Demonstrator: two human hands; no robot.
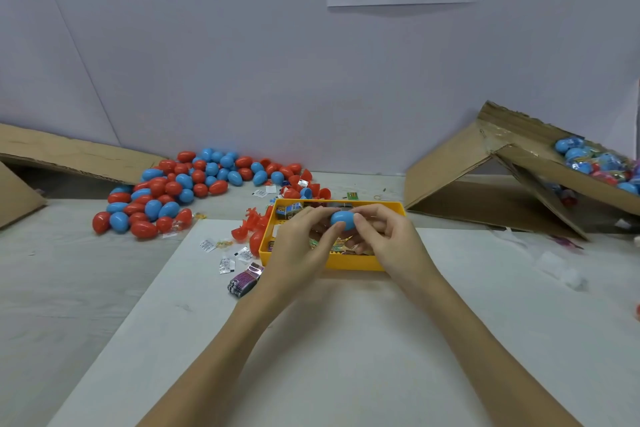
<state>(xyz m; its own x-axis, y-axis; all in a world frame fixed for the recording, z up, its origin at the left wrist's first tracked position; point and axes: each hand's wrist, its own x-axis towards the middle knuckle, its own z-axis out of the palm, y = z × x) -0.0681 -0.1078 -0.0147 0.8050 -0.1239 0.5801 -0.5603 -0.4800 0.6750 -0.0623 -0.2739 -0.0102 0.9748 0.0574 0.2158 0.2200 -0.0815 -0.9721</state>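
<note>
A blue plastic egg (341,218) is held between both hands just above the yellow tray (353,262). My left hand (298,246) pinches its left end with thumb and fingers. My right hand (388,239) grips its right end with curled fingers. The tray holds several small printed packets, mostly hidden by my hands.
A heap of red and blue eggs (180,191) lies at the back left beside a cardboard flap (69,156). A tilted cardboard box (540,177) with wrapped eggs stands at the right. Small sachets (227,263), a purple packet (244,281) and red egg halves (249,229) lie left of the tray.
</note>
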